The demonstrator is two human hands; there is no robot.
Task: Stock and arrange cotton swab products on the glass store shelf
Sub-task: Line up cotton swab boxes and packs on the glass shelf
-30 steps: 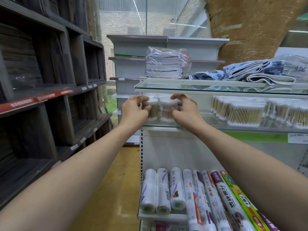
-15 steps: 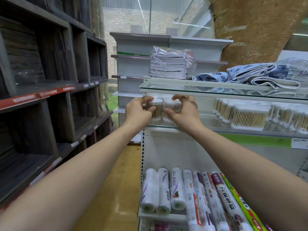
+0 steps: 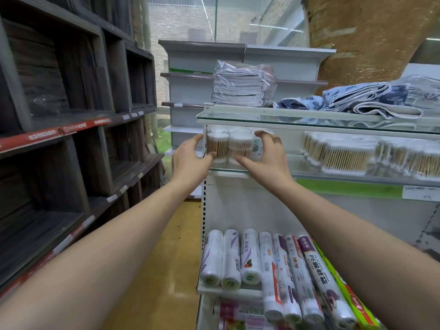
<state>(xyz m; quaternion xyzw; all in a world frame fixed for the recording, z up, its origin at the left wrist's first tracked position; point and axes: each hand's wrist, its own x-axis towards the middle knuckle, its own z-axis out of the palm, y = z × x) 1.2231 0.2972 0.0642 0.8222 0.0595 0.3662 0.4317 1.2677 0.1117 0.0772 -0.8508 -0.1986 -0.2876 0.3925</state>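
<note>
Two clear round cotton swab jars stand side by side at the left end of the lower glass shelf (image 3: 309, 174). My left hand (image 3: 190, 159) grips the left jar (image 3: 217, 146), fingers on its left side and thumb on its front. My right hand (image 3: 267, 160) wraps the right jar (image 3: 240, 144), thumb under its front and fingers curled behind it. A third jar with a printed label (image 3: 257, 148) shows between the fingers of my right hand. More cotton swab packs (image 3: 345, 158) lie in a row further right on the same shelf.
Bagged folded towels (image 3: 240, 88) and blue cloths (image 3: 357, 98) lie on the upper glass shelf (image 3: 309, 114) just above my hands. Rolls of plastic wrap (image 3: 250, 258) fill the shelf below. Dark wooden shelving (image 3: 71, 115) lines the left side of the yellow aisle floor (image 3: 166, 270).
Both hands have slid from over the jar tops to their sides, fingers spread wider. The jars sit a little further left on the shelf.
</note>
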